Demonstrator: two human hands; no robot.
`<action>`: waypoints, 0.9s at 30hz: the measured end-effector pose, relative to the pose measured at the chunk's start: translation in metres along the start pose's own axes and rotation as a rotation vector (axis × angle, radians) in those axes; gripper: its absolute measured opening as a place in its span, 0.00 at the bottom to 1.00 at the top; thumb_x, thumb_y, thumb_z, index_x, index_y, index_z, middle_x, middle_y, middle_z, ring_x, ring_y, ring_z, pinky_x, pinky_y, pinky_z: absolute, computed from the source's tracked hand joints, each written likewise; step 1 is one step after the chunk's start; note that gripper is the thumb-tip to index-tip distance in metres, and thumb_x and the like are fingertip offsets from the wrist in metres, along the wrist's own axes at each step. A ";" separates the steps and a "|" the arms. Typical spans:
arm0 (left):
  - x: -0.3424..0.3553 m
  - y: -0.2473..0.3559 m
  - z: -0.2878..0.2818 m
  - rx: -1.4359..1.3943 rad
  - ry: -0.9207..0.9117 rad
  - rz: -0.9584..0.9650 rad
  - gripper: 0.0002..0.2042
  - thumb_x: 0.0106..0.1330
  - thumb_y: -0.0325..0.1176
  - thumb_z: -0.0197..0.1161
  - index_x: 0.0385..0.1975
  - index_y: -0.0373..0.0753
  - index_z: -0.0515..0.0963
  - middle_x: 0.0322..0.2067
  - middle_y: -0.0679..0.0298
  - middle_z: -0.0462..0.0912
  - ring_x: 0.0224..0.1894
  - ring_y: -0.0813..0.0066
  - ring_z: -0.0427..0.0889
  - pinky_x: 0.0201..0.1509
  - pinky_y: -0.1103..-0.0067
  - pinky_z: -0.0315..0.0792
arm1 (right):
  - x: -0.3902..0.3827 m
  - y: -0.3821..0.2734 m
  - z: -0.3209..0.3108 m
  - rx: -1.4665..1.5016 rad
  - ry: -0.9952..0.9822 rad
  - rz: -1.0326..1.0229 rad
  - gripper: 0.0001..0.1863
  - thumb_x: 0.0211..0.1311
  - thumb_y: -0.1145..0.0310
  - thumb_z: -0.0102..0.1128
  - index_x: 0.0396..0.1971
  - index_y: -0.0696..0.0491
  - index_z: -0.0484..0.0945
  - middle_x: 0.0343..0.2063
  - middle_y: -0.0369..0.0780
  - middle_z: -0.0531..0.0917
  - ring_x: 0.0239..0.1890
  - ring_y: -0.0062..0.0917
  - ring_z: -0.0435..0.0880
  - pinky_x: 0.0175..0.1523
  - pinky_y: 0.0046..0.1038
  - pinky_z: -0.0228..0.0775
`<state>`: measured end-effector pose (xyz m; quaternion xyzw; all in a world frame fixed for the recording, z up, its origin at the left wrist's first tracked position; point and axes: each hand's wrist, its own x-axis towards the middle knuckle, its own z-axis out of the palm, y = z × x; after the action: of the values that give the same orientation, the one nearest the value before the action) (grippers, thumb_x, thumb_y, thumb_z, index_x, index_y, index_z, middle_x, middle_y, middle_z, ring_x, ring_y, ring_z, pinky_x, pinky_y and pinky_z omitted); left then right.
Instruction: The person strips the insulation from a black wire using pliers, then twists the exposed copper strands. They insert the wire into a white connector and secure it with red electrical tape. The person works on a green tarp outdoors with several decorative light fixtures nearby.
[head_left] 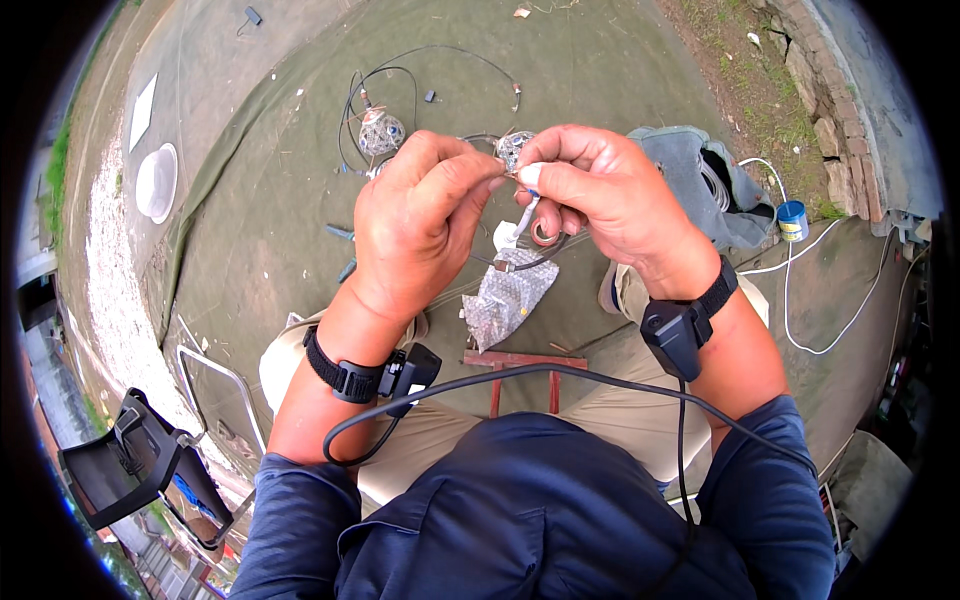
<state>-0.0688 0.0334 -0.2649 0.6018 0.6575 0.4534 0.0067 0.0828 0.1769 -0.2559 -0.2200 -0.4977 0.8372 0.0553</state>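
My left hand [415, 220] and my right hand [610, 200] meet in front of me, fingertips pinched together on thin wire ends [508, 173]. From the fingers of my right hand a pale grey cable [525, 216] hangs down. A small reddish ring, like a roll of tape [543, 235], shows below those fingers. Just beyond them sits a round wire-mesh ball [514, 146], partly hidden by my right hand. Another mesh ball [381, 132] lies farther left, joined to a black cable [405, 68]. Teal-handled pliers [342, 232] lie partly behind my left hand.
A bubble-wrap piece [510, 298] lies below the hands, near a red stool [525, 359]. To the right are a grey bag [690, 175] and a blue can [792, 220] with white cord. A black chair [140, 465] and white dome [157, 183] are left.
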 end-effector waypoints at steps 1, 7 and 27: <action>0.000 0.000 0.000 -0.017 -0.004 -0.006 0.12 0.54 0.20 0.69 0.37 0.42 0.81 0.32 0.63 0.81 0.30 0.65 0.82 0.29 0.75 0.75 | 0.000 0.000 -0.001 0.024 -0.004 0.014 0.07 0.66 0.69 0.60 0.38 0.57 0.80 0.30 0.34 0.84 0.24 0.12 0.79 0.25 0.14 0.64; 0.004 0.002 -0.002 -0.188 -0.075 -0.070 0.09 0.58 0.18 0.66 0.36 0.38 0.79 0.32 0.61 0.81 0.33 0.64 0.82 0.33 0.74 0.75 | 0.001 0.000 -0.003 0.108 -0.021 0.081 0.06 0.66 0.70 0.59 0.37 0.56 0.80 0.29 0.36 0.84 0.22 0.13 0.80 0.24 0.14 0.64; 0.003 0.003 -0.012 -0.310 -0.279 -0.176 0.01 0.68 0.21 0.59 0.36 0.34 0.75 0.34 0.63 0.76 0.31 0.78 0.79 0.32 0.82 0.73 | 0.001 -0.002 -0.008 0.014 -0.100 0.102 0.08 0.61 0.68 0.62 0.37 0.56 0.78 0.29 0.35 0.83 0.23 0.13 0.79 0.24 0.14 0.64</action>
<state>-0.0740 0.0286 -0.2547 0.5907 0.6227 0.4589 0.2296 0.0855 0.1844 -0.2579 -0.2024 -0.4822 0.8523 -0.0111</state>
